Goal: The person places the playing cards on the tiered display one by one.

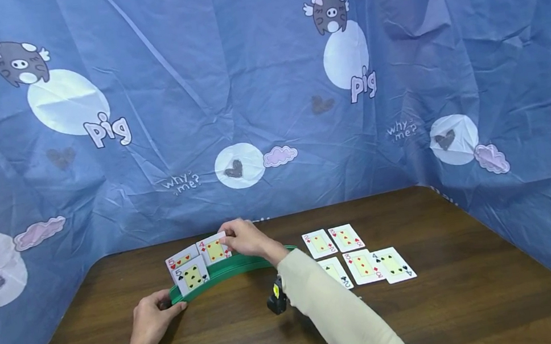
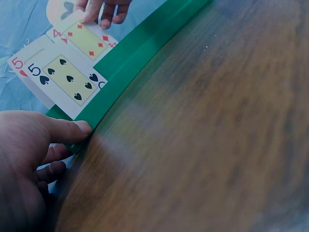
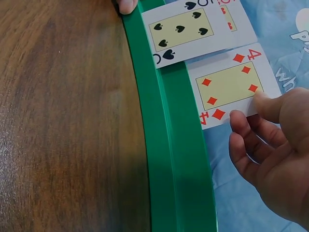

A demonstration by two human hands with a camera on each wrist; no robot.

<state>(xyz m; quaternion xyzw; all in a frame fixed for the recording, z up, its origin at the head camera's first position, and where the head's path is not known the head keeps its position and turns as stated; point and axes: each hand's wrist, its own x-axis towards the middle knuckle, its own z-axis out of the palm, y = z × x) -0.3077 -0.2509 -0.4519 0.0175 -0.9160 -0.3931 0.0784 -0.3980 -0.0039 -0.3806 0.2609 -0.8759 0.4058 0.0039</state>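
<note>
A curved green card holder stands on the table, with three playing cards upright at its left part. The five of spades is in the front row. Behind it, the five of hearts is partly covered. Beside that, in the back row, stands the four of diamonds. My right hand pinches this card at its upper right edge, thumb on the face and fingers behind. My left hand grips the holder's left end, the thumb pressing its front edge and the other fingers underneath or behind.
To the right lie several face-up cards: the two of diamonds, three of hearts, three of diamonds, four of spades and a two of clubs, partly behind my right sleeve. A blue printed cloth hangs behind the wooden table.
</note>
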